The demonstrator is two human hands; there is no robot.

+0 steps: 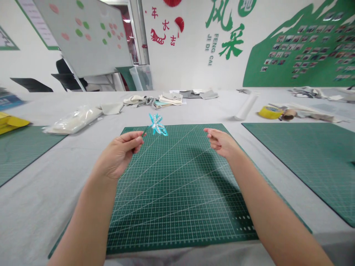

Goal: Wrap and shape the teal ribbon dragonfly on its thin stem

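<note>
My left hand (124,149) pinches the short green stem of a turquoise beaded flower (158,125) between thumb and index finger. The flower's petals carry white or clear beads, and its head tilts to the right, above the far edge of the green cutting mat (172,188). Across from it, apart from the flower, my right hand (220,142) is raised with its fingers pressed together. Whether a fine thread or wire sits in that pinch is too small to tell. Both hands are lifted off the mat, and the right arm throws a shadow on it.
Other cutting mats lie at the right (310,159) and left (24,147). Beyond are a plastic-wrapped packet (76,120), fabric pieces (169,98), a white roll (246,106) and yellow tape (270,112). A whiteboard (91,37) stands behind the table.
</note>
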